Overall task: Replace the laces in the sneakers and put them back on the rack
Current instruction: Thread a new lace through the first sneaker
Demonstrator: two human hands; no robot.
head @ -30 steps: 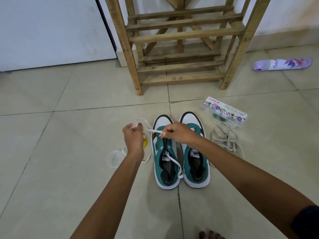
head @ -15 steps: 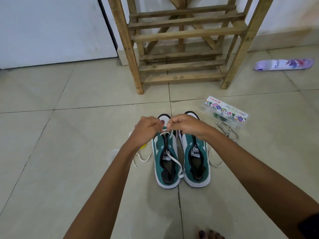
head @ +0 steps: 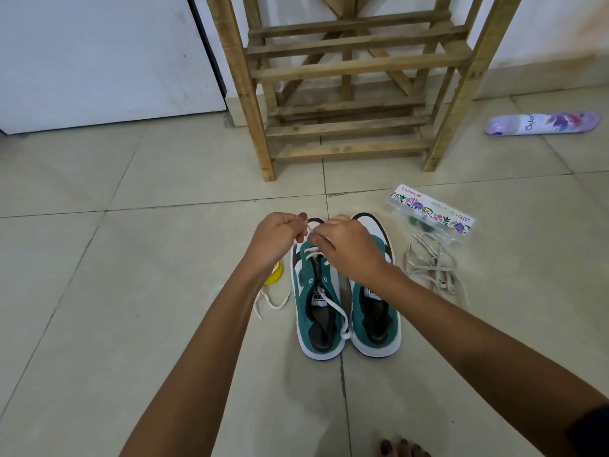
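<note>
The white lace point(head: 333, 306) crosses the left sneaker's point(head: 318, 311) toe eyelets, its tail trailing over the heel; since a second ago both hands have closed together there. Left hand point(head: 278, 239) pinches it; right hand point(head: 347, 250) apparently does too.

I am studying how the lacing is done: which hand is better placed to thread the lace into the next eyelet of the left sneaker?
Probably the right hand: it sits directly over the eyelets of the left sneaker, pinching the white lace. The left hand holds the lace off to the side, seemingly tensioning it.
</note>
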